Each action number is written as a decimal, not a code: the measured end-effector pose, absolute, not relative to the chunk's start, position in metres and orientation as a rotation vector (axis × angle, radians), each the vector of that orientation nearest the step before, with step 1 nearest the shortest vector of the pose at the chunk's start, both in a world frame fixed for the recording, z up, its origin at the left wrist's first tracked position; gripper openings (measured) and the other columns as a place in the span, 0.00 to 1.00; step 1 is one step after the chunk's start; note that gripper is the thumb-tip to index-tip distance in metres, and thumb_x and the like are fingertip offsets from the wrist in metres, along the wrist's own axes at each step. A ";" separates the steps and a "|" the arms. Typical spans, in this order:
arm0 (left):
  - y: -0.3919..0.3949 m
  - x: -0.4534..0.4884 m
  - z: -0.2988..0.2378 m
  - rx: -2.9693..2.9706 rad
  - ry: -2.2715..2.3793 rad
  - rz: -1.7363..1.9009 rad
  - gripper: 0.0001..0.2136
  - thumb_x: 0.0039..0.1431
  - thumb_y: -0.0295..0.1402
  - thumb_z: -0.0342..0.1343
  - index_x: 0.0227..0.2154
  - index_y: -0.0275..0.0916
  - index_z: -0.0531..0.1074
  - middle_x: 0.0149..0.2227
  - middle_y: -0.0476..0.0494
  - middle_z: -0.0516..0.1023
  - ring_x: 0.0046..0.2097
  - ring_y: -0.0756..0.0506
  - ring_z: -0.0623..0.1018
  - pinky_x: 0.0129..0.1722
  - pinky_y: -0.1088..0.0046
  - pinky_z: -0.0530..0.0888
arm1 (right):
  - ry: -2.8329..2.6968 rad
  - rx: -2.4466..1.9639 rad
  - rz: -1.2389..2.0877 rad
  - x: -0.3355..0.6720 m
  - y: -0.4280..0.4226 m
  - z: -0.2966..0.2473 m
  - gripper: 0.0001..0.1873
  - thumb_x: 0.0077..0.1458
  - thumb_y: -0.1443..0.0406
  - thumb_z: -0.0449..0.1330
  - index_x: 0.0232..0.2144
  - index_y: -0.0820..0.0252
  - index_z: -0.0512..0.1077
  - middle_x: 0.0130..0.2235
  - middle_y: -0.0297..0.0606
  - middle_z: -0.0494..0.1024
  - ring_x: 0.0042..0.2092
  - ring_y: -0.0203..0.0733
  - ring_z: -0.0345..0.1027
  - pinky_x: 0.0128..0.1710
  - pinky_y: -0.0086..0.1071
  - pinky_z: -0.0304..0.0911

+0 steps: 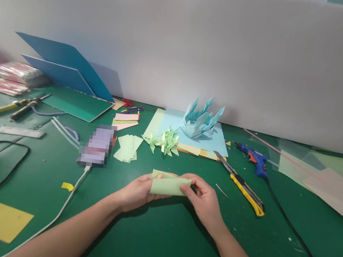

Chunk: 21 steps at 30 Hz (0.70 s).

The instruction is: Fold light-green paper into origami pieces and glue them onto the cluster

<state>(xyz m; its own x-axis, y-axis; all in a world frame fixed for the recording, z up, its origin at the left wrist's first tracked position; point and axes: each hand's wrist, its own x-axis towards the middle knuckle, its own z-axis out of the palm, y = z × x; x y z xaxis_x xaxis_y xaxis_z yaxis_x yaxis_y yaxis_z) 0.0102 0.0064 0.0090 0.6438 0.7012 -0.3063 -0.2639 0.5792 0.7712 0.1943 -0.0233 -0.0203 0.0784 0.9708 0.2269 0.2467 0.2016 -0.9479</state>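
A light green sheet of paper (168, 186), bent over on itself lengthwise, is held between both hands above the green table. My left hand (137, 192) grips its left end, with the fingers behind and under the paper. At the other end, my right hand (205, 198) pinches it with the thumb in front and the fingers behind. Just beyond lie light green folded paper flowers (170, 141) and a loose pile of small light green paper pieces (127, 148). Farther back, a light blue folded paper piece with upright points (200, 122) stands on blue paper sheets (218, 145).
On the right lie a yellow utility knife (245, 193), a blue glue gun (257, 161) with its black cord, and paper sheets (334, 188). To the left are a phone (97, 146) on a white cable, pliers (22, 107), a blue folder (68, 68) and a yellow paper square (1, 222).
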 end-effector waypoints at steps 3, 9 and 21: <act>0.008 0.008 0.007 0.882 0.745 0.588 0.18 0.52 0.45 0.58 0.42 0.39 0.76 0.38 0.43 0.79 0.38 0.46 0.75 0.37 0.74 0.69 | -1.332 -1.263 0.964 0.192 -0.025 -0.017 0.14 0.47 0.54 0.62 0.23 0.58 0.68 0.25 0.34 0.72 0.27 0.39 0.66 0.26 0.30 0.63; 0.011 0.006 0.006 1.241 0.935 0.667 0.20 0.46 0.48 0.60 0.34 0.36 0.77 0.31 0.44 0.78 0.31 0.48 0.73 0.30 0.75 0.67 | -1.336 -1.339 0.803 0.191 -0.026 -0.015 0.09 0.45 0.59 0.62 0.23 0.58 0.67 0.24 0.32 0.71 0.27 0.38 0.63 0.27 0.30 0.61; 0.004 0.014 -0.001 1.641 1.145 0.583 0.12 0.45 0.35 0.59 0.34 0.37 0.77 0.23 0.51 0.75 0.23 0.52 0.68 0.24 0.78 0.64 | -1.187 -1.281 0.871 0.188 -0.026 -0.017 0.15 0.46 0.61 0.61 0.37 0.57 0.63 0.25 0.29 0.69 0.27 0.36 0.64 0.26 0.29 0.60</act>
<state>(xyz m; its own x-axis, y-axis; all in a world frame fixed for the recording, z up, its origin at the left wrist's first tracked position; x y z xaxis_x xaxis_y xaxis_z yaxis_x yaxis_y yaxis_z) 0.0139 0.0040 -0.0014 0.4335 0.8885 -0.1504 0.4011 -0.0408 0.9151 0.1879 -0.0257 -0.0166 0.2198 0.9618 0.1630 0.1331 0.1360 -0.9817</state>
